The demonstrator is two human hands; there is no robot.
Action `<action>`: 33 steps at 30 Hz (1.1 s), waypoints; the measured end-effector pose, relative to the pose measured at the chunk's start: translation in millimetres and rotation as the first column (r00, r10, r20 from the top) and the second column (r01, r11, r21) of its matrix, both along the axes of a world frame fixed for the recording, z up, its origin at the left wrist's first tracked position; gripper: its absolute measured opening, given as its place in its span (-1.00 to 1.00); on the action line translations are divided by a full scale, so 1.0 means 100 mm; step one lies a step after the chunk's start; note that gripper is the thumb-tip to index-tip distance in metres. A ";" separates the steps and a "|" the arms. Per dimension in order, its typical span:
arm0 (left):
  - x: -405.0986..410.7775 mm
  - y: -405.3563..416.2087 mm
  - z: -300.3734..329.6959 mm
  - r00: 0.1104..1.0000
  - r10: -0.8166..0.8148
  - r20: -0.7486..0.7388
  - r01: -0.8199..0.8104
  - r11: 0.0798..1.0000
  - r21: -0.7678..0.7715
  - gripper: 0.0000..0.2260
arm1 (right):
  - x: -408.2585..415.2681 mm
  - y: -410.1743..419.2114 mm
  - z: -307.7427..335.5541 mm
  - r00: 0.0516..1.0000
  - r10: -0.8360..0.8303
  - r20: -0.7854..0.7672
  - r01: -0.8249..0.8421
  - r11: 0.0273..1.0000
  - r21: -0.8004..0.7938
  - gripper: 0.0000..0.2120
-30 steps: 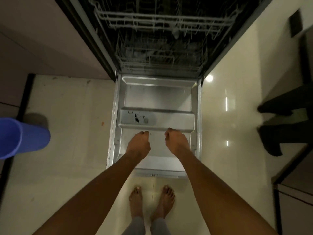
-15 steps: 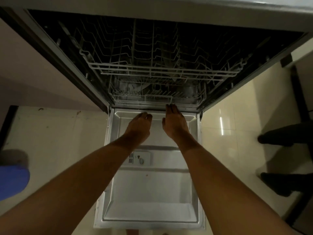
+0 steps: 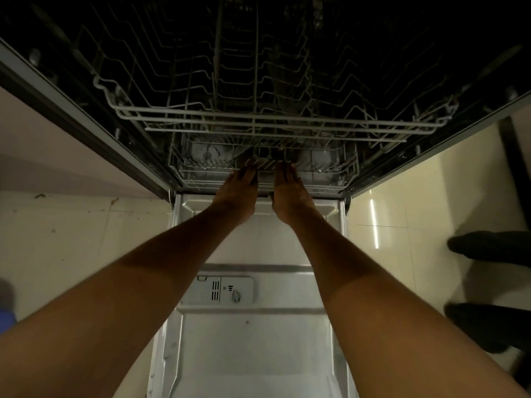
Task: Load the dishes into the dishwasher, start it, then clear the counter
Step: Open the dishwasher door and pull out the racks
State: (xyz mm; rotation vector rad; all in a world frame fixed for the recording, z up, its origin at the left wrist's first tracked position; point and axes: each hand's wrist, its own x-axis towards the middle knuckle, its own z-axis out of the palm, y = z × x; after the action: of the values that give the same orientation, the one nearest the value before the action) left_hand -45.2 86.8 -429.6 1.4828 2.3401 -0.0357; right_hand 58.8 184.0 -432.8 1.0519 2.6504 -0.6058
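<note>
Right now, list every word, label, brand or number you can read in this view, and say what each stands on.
No readable text anywhere.
Detergent dispenser on the open dishwasher door: small dark marks beside the round knob, too small and blurred to read as words or numbers.
Upper rack and lower rack: no labels visible.
</note>
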 end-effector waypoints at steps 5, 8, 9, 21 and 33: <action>0.03 0.05 0.01 1.000 0.023 0.002 -0.023 0.999 0.026 -0.35 | 0.00 -0.02 -0.02 1.000 0.001 -0.016 0.000 1.000 0.022 -0.25; 0.14 0.00 0.03 0.999 0.035 -0.020 -0.033 0.998 0.055 -0.27 | 0.03 -0.07 0.02 1.000 -0.014 -0.020 0.015 0.998 0.064 -0.36; 0.17 -0.04 0.02 0.998 0.011 -0.067 -0.007 0.998 0.062 -0.26 | 0.06 -0.11 0.03 1.000 -0.026 -0.008 0.026 0.996 0.081 -0.44; 0.67 -0.45 0.08 0.983 0.173 0.053 -0.175 0.984 0.027 -0.77 | 0.62 -0.69 0.09 0.983 -0.177 0.045 0.181 0.978 -0.102 -0.80; 1.45 -1.32 0.03 0.960 0.237 0.150 -0.233 0.971 -0.046 -0.72 | 1.37 -1.38 0.23 0.986 -0.094 0.140 0.115 0.982 -0.153 -0.77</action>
State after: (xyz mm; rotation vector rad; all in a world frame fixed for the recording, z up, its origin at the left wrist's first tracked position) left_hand 99.6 -44.7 -426.9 1.1417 2.3610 0.1039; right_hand 196.0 45.6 -410.2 1.1470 2.4006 -0.7301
